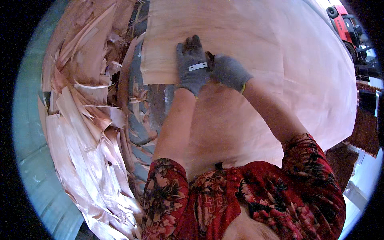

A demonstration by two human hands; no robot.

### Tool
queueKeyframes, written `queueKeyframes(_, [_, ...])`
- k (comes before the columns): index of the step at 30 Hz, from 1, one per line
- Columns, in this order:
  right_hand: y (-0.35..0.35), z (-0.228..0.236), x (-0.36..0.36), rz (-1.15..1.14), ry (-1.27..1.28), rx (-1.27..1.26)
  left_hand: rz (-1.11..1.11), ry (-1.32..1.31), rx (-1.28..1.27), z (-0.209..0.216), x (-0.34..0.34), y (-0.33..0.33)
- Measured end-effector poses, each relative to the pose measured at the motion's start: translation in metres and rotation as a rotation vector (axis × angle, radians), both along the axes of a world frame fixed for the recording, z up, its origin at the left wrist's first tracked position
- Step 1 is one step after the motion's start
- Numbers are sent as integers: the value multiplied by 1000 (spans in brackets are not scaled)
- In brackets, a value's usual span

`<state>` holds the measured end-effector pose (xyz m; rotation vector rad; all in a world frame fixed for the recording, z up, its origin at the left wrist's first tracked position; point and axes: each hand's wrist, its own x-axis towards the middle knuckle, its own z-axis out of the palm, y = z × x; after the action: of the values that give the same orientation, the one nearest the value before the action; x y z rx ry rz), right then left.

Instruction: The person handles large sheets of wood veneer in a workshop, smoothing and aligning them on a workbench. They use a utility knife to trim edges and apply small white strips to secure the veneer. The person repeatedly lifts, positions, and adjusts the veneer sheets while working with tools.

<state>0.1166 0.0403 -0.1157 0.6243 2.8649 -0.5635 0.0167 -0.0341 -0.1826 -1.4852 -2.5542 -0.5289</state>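
My left hand (193,66), in a grey glove with dark fingertips, lies flat with its fingers stretched out on a thin pale wood veneer sheet (248,36). Close beside it, my right hand (230,73), also gloved, is closed with its fingers curled toward the left. A short flat metal strip with two small holes (198,67) juts from the right hand's fingers across the back of the left glove. Its gripped end is hidden. The sheet's left and lower edges show near my left hand, above more veneer (228,128).
Torn veneer scraps (96,160) are heaped along the left, beside a greenish panel (30,132). Shavings litter the grey strip of floor (138,96) between heap and stack. A red vehicle (345,26) stands at the far right, and dark brown stacked sheets (364,124) lie below it.
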Motion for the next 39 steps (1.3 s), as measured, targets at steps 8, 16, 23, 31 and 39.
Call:
queueKeyframes(8, [1, 12, 65, -47, -40, -90, -54, 94, -65, -17, -8, -3])
queueKeyframes(16, [41, 8, 98, 107, -132, -78, 11, -90, -60, 15, 11, 7])
queueKeyframes(23, [89, 29, 129, 312, -287, 28, 6, -102, -87, 14, 10, 3])
queueKeyframes(31, [144, 25, 147, 528, -347, 227, -17, -88, -114, 22, 10, 4])
queueKeyframes(39, [202, 41, 193, 335, -494, 276, 0, -141, -61, 24, 11, 1])
